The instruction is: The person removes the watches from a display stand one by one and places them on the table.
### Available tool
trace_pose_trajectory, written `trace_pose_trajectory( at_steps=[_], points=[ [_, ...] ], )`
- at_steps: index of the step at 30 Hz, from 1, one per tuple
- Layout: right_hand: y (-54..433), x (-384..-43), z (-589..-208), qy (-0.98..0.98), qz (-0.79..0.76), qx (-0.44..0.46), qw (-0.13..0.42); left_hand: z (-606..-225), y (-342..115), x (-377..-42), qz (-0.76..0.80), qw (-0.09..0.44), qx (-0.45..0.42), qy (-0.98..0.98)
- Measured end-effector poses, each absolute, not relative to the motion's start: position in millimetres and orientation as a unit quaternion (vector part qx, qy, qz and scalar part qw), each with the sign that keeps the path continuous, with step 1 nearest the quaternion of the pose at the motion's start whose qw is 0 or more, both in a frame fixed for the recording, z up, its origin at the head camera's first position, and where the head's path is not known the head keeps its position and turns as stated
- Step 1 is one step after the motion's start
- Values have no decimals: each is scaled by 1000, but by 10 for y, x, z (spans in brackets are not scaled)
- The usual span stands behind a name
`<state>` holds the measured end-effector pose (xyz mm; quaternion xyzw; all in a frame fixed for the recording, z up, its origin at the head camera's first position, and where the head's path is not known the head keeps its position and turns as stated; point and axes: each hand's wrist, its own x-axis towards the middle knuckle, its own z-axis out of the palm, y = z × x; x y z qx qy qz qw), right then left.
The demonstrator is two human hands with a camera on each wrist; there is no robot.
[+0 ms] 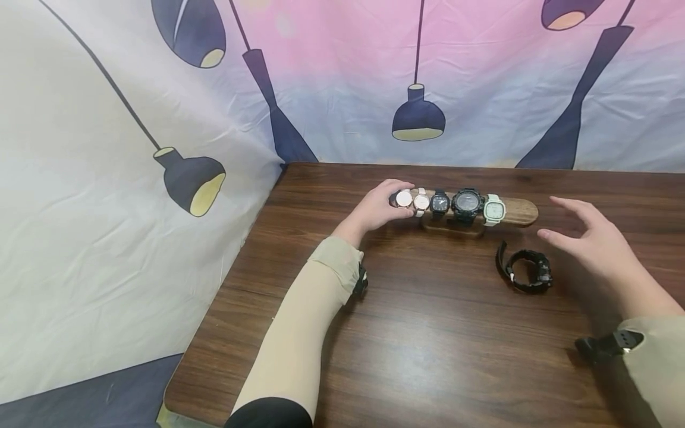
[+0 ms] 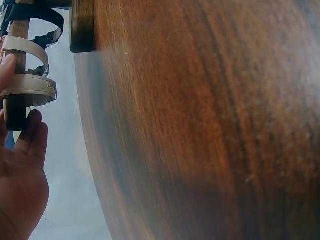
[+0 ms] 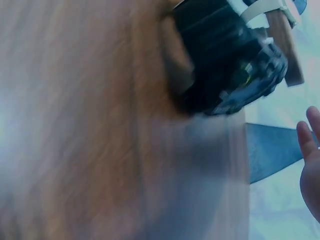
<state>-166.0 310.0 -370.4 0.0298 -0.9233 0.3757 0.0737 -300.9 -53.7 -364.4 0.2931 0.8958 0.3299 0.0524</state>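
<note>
A wooden watch stand (image 1: 521, 211) carries several watches in a row at the back of the table. My left hand (image 1: 381, 206) grips its left end, thumb in front and fingers behind, around the leftmost white-strapped watch (image 1: 404, 198). In the left wrist view, that pale strap (image 2: 35, 85) loops round the bar beside the left hand (image 2: 22, 175). Just off the stand's right end, my right hand (image 1: 599, 238) holds nothing, thumb and fingers apart. A loose black watch (image 1: 543, 273) lies on its side in front of it; the right wrist view shows this black watch (image 3: 225, 65) close up, blurred.
Along the bar sit another white-strapped watch (image 1: 421, 203), a small black watch (image 1: 440, 203), a large black watch (image 1: 467, 203) and a pale green square watch (image 1: 494, 210). The brown table (image 1: 417, 333) meets a lamp-patterned cloth (image 1: 353, 119) behind.
</note>
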Motion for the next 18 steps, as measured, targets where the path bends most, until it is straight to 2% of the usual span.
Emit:
trace_pose_trajectory(
  at_steps=[6, 18],
  points=[
    [2976, -1803, -3571, -925, 369, 60, 70, -3643, -523, -3013, 340, 59, 291, 892],
    [2796, -1996, -3552, -924, 355, 130, 54, -3669, -538, -3034, 338, 58, 296, 892]
  ],
)
